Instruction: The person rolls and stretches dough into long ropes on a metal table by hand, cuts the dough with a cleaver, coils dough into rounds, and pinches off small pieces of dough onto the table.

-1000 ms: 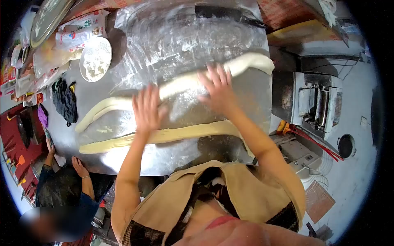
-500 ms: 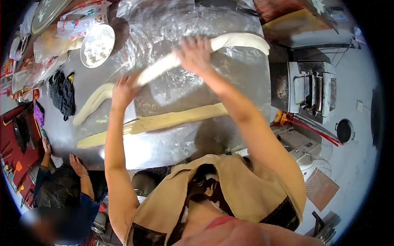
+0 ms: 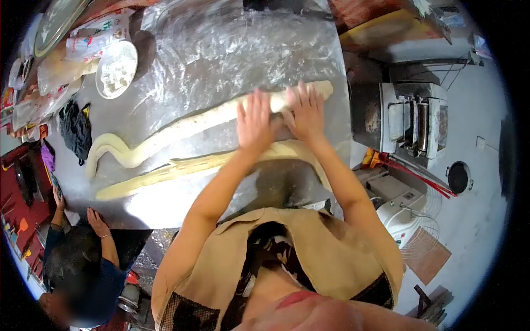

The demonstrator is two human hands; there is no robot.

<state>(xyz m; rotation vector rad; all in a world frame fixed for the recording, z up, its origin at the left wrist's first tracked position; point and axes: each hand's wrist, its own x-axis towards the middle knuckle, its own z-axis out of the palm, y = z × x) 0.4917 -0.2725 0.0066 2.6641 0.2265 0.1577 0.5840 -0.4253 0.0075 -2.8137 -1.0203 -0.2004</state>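
A long white rope of dough [image 3: 193, 122] stretches across the floured metal table [image 3: 210, 66], its left end bent into a curve. My left hand [image 3: 256, 118] lies flat on the rope right of its middle, fingers stretched forward and somewhat blurred. Beside it my right hand [image 3: 303, 113] presses on the rope near its right end, palm down with fingers spread. The two thumbs nearly meet. Nearer to me runs a second, yellowish dough strip [image 3: 193, 165], with a ragged slit along its top; my forearms pass over it.
A white bowl of flour [image 3: 117, 70] stands at the left with plastic bags [image 3: 99, 33] behind it. A black cloth bag [image 3: 75, 129] lies nearby. Another person [image 3: 83, 265] rests both hands at the table's left edge. A machine with rollers [image 3: 422, 124] stands at the right.
Both hands have moved right along the white rope and come together. The rope lies straighter and nearer to me at its right end, while its left end has curled. The view has shifted slightly.
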